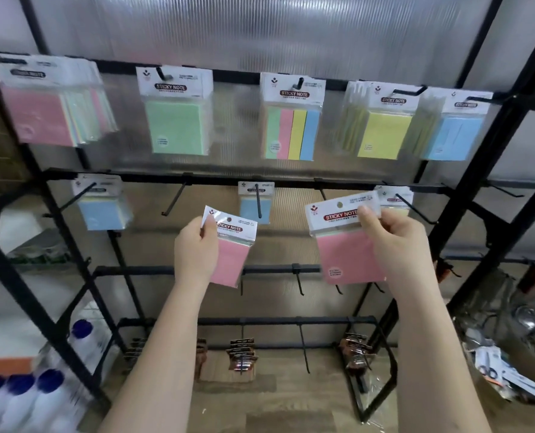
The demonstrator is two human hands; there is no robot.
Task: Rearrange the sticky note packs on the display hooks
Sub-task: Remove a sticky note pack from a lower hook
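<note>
Pink sticky note packs fill both hands in front of the black display rack [197,178]: the left hand [196,250] pinches the smaller pink pack [233,256] by its white header card, thumb on the front. The right hand [394,237] grips the larger pink pack [347,248] at its header's right edge, fingers curled round it, just beside a hanging pack [396,198] on the middle row's right hook [416,210].

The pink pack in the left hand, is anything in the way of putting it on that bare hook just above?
Nothing visible blocks it. The left hand holds the pink pack by its card top, and the bare hook up to its left sticks out free, with only open space between them.
</note>
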